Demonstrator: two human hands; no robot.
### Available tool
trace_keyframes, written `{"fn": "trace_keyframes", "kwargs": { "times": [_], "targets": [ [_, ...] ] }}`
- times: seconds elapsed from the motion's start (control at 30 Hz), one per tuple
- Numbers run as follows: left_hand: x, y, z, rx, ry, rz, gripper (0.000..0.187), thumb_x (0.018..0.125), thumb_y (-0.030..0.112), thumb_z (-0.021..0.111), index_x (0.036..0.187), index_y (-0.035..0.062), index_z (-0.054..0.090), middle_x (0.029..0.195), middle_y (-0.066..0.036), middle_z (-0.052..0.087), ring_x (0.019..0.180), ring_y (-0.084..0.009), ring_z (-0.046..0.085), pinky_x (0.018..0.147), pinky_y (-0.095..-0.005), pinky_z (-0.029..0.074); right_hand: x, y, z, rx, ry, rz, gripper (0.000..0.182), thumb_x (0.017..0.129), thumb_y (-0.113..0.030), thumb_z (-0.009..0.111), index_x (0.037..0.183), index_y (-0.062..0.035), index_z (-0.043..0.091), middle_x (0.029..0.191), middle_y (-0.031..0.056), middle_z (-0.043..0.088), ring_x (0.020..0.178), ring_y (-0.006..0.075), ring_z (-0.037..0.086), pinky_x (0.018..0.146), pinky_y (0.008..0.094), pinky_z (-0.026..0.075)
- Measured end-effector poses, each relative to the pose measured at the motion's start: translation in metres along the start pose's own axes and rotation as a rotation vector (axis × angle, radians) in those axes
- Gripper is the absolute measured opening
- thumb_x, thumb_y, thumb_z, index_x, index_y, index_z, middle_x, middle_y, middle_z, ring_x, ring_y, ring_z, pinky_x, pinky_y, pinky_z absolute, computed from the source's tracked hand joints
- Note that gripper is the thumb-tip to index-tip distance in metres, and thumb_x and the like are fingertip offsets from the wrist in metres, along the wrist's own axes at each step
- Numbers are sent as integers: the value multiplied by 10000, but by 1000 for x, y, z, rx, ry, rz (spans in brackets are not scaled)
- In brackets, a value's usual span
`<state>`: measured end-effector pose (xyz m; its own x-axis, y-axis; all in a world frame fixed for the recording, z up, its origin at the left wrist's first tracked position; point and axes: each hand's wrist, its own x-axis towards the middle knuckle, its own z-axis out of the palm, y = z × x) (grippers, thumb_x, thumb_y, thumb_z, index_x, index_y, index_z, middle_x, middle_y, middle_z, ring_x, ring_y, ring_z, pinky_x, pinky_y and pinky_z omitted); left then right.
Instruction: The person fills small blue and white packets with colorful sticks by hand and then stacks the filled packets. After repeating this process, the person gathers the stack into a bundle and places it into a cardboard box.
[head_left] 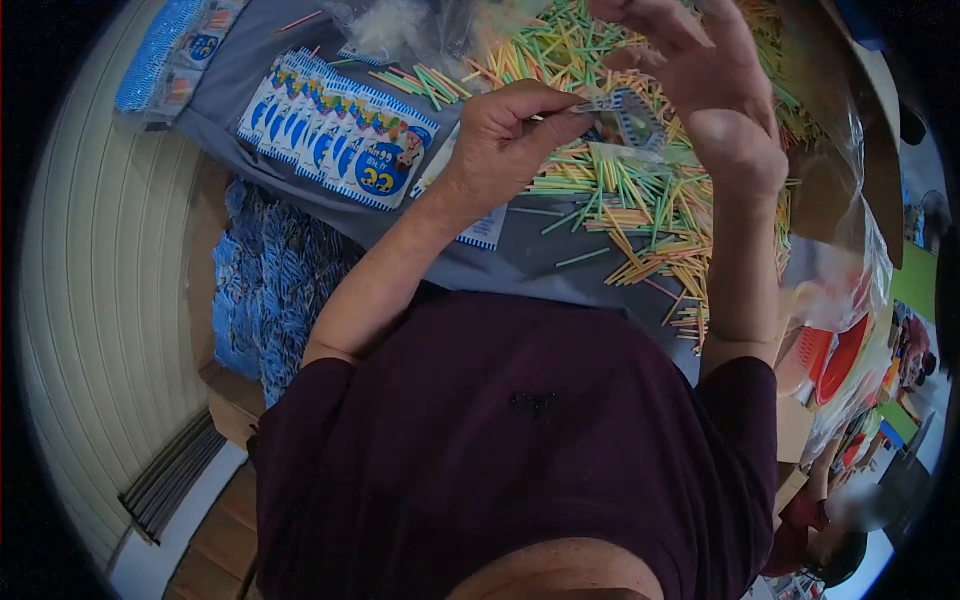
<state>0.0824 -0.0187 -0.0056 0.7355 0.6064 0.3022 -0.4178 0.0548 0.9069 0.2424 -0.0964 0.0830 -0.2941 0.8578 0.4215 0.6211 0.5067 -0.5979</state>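
My left hand [515, 140] is closed, its thumb and fingertips pinching the edge of a small plastic packet [635, 120] with a blue-striped border and a partly clear face. To the right, my right hand [715, 95] is raised above the pile with its fingers apart, holding nothing I can see. Beneath both hands spreads a large heap of thin sticks [640, 205] in green, yellow and orange. Left of my left hand, several printed blue-and-white packets [340, 130] lie overlapped in a fanned row. Part of another packet [485, 230] shows under my left wrist.
A grey cloth [540, 255] covers the work surface. Bundled blue packets [165, 60] lie at the far left corner. Below the left edge stands a cardboard box [205, 300] full of blue packets. Clear plastic [870, 240] and red baskets [840, 360] are at right; another person [810, 530] is lower right.
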Motion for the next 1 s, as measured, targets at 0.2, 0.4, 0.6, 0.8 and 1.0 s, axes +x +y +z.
{"fn": "trace_keyframes", "kwargs": {
  "times": [0.2, 0.4, 0.6, 0.8, 1.0],
  "targets": [
    [-8, -4, -7, 125, -26, 87, 128, 924, 15, 631, 1034, -39, 667, 908, -54, 674, 828, -80, 623, 691, -223, 499, -3, 1, 28, -137, 71, 44, 678, 954, -591, 438, 1469, -152, 400, 1415, 218, 426, 1318, 393, 403, 1072, 480, 359],
    [-13, 11, -4, -16, 28, -61, 143, 904, -1, 656, 1044, -28, 651, 904, -33, 657, 828, -87, 612, 739, -229, 512, -9, 3, 24, -162, 212, 124, 659, 975, -592, 390, 1433, -121, 446, 1322, 185, 532, 1246, 379, 486, 1036, 445, 401],
    [-24, -8, -1, 272, -17, -81, 225, 750, -72, 764, 941, -12, 661, 886, -41, 658, 829, -99, 622, 710, -252, 511, -21, 1, 8, 283, 438, 362, 539, 978, -479, 481, 1288, -55, 603, 1193, 122, 647, 1004, 203, 631, 845, 380, 494],
    [-15, 18, -11, 433, 11, 356, 200, 727, -79, 726, 888, 36, 694, 855, -55, 673, 788, -168, 631, 708, -277, 495, -131, 107, -71, -931, 194, 881, 292, 921, -212, 634, 1188, -97, 661, 830, 150, 673, 737, 269, 643, 659, 426, 513],
    [-21, 10, -11, 473, -54, 474, 249, 683, -77, 715, 895, 53, 710, 872, -50, 698, 850, -184, 651, 755, -292, 501, -158, 122, -67, -964, 128, 940, 246, 929, -118, 557, 1157, -150, 642, 849, 180, 652, 731, 399, 613, 622, 479, 487]
  ]
}}
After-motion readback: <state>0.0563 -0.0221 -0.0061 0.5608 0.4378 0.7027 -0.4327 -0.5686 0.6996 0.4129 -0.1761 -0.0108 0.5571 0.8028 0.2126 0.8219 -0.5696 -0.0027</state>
